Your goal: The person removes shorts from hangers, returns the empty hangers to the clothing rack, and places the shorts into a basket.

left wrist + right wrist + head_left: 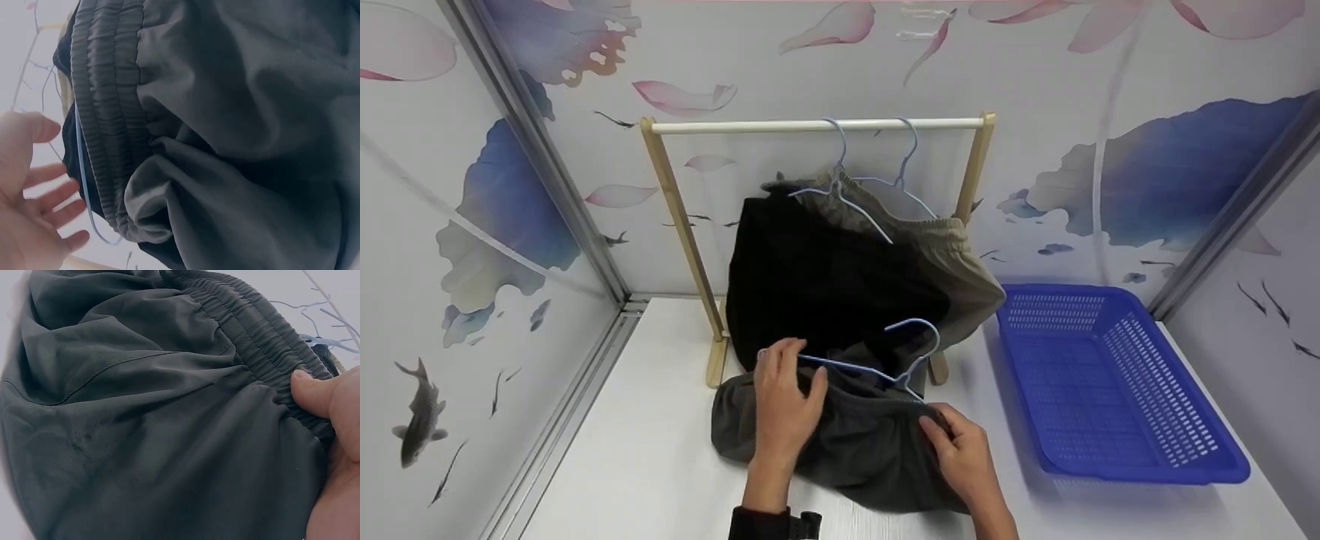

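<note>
Well, starting at the left of my head feed, I have the wooden rack [682, 232] standing on the white surface [615, 450]. Across the upper middle, its bar [735, 127] carries two blue hangers [837, 182], with a black garment [817, 277] and a beige garment [971, 270] seemingly hung there, so I count that pair as done. At lower centre, the left hand [784, 405] is over the dark grey garment [862, 442], by one end of a third hanger [904, 376]; its fingers are spread and loosely bent, pinching nothing I can make out. The dark grey garment is just in front of the rack. The third hanger's right arm dips into the waistband [270, 349]; whether its left end is seated, I cannot tell. Its hook is off the bar. Right of lower centre, the right hand [964, 450] pinches the waistband between thumb and fingers. I judge that settling the waistband and hooking it up remain. At right is a blue basket [1065, 390].
</note>
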Action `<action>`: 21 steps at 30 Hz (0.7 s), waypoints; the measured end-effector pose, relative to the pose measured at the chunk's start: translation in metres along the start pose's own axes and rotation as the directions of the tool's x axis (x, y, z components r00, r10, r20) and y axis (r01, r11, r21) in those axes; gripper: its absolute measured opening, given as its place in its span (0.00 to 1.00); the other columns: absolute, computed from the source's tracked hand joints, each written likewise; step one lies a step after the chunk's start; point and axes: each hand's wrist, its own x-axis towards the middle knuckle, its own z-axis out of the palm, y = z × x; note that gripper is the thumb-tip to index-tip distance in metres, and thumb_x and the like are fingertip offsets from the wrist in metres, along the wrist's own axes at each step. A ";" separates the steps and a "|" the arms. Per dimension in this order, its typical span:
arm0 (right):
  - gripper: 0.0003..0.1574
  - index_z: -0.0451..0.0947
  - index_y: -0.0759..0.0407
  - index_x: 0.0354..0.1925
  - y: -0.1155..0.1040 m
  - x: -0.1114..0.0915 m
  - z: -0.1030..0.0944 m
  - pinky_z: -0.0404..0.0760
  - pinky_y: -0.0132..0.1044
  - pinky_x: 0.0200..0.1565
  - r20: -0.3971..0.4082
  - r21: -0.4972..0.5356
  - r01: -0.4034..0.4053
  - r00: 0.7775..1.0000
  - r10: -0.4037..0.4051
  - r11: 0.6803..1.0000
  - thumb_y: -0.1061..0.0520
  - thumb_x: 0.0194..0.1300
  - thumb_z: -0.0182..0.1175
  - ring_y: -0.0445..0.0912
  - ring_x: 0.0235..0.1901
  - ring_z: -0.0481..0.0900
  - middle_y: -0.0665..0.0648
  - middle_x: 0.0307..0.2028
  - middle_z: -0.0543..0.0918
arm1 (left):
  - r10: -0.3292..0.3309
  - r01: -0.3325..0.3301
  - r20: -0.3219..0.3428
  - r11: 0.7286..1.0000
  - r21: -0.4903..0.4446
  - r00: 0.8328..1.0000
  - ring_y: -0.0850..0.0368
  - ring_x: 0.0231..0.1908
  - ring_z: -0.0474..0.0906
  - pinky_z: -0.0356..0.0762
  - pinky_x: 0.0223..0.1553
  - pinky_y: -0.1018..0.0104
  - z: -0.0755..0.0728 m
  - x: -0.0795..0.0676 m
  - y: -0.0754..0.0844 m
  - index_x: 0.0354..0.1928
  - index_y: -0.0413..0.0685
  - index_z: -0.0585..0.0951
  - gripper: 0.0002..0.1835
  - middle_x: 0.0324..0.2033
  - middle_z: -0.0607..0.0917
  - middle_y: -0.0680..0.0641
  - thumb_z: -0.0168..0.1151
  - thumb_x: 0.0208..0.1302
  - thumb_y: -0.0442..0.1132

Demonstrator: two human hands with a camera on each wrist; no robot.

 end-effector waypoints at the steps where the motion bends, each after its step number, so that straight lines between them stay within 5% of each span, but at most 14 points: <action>1: 0.05 0.86 0.57 0.39 0.000 0.001 0.000 0.78 0.29 0.40 -0.002 -0.006 0.006 1.000 -0.006 1.000 0.65 0.69 0.65 0.36 0.34 0.81 0.49 0.33 0.88 | 0.034 -0.034 0.016 0.999 0.001 0.999 0.40 0.61 0.74 0.64 0.68 0.37 0.001 0.000 0.001 0.59 0.39 0.80 0.22 0.58 0.79 0.39 0.69 0.66 0.37; 8: 0.06 0.87 0.59 0.39 0.000 0.009 0.003 0.76 0.23 0.40 -0.047 0.011 0.089 0.995 -0.088 0.996 0.67 0.66 0.68 0.36 0.35 0.82 0.54 0.34 0.89 | 0.156 -0.157 0.118 0.988 -0.006 0.981 0.42 0.63 0.76 0.57 0.73 0.35 0.007 0.001 0.007 0.60 0.39 0.81 0.21 0.57 0.81 0.40 0.69 0.68 0.40; 16: 0.10 0.86 0.63 0.36 0.004 0.027 0.006 0.74 0.19 0.42 -0.115 -0.065 0.282 0.951 -0.288 0.957 0.74 0.58 0.70 0.40 0.35 0.84 0.57 0.33 0.88 | 0.180 -0.184 0.142 0.983 0.018 0.973 0.42 0.63 0.76 0.57 0.74 0.36 0.012 0.003 0.012 0.59 0.42 0.82 0.20 0.57 0.83 0.41 0.67 0.69 0.42; 21: 0.11 0.87 0.63 0.37 0.005 0.044 0.004 0.76 0.23 0.45 -0.117 -0.126 0.333 0.930 -0.348 0.934 0.73 0.57 0.71 0.50 0.36 0.86 0.58 0.35 0.89 | 0.190 -0.194 0.145 0.981 0.013 0.971 0.42 0.64 0.76 0.57 0.74 0.37 0.013 0.005 0.014 0.59 0.42 0.82 0.20 0.57 0.83 0.41 0.68 0.68 0.40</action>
